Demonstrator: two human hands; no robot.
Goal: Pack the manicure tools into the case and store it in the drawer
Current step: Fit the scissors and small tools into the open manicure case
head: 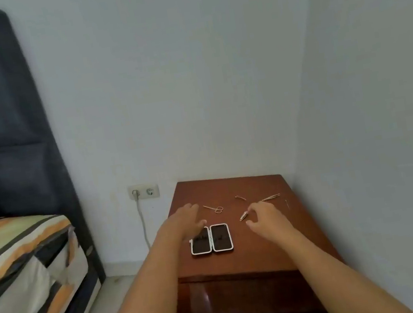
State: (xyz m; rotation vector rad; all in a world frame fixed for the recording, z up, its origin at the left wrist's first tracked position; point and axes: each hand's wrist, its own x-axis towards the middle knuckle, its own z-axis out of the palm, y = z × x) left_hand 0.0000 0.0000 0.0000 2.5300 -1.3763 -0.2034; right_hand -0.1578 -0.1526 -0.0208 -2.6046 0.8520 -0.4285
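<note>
While the left hand (183, 222) rests open-fingered on the far left corner of the open case (210, 239), the tools lie loose on the nightstand (243, 261). Right hand (265, 217), fingers curled but holding nothing, sits nearest the clipper (244, 216), just left of its fingertips, long axis slanting far-right.

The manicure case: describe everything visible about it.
The manicure case lies opened flat on the wooden nightstand, near its front edge. It shows two rounded rectangular halves side by side, each with a pale rim and a dark lining. No tools can be made out inside. The left hand overlaps the far corner of the left half; contact is unclear.
</note>
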